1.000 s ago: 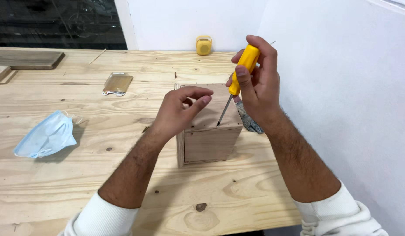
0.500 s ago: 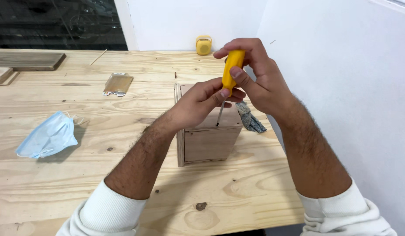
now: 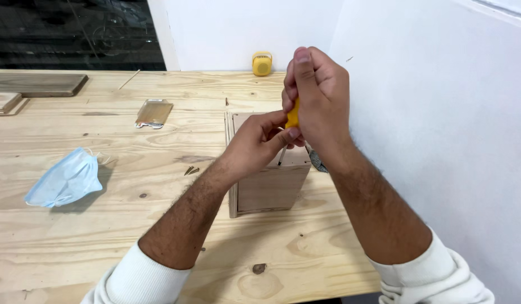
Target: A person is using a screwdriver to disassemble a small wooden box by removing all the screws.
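Pale plank surface (image 3: 103, 236) carries a small wooden box (image 3: 269, 183) near the wall, placed square so its top faces up. Right hand (image 3: 319, 98) is clamped around a yellow-handled screwdriver (image 3: 292, 116), shaft upright, tip on the box top. Left hand (image 3: 257, 143) pinches together at the shaft, steadying it. Blue face mask (image 3: 66, 179) lies well apart; loose screws (image 3: 192, 170) lie near.

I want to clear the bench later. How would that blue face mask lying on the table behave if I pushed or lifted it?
The pale blue pleated face mask looks like thin fabric lying slack, so it would probably flop and fold when lifted. It seems very light, so a push would likely crumple or slide it across the light pine table rather than roll it. Its thin ear loop might snag.
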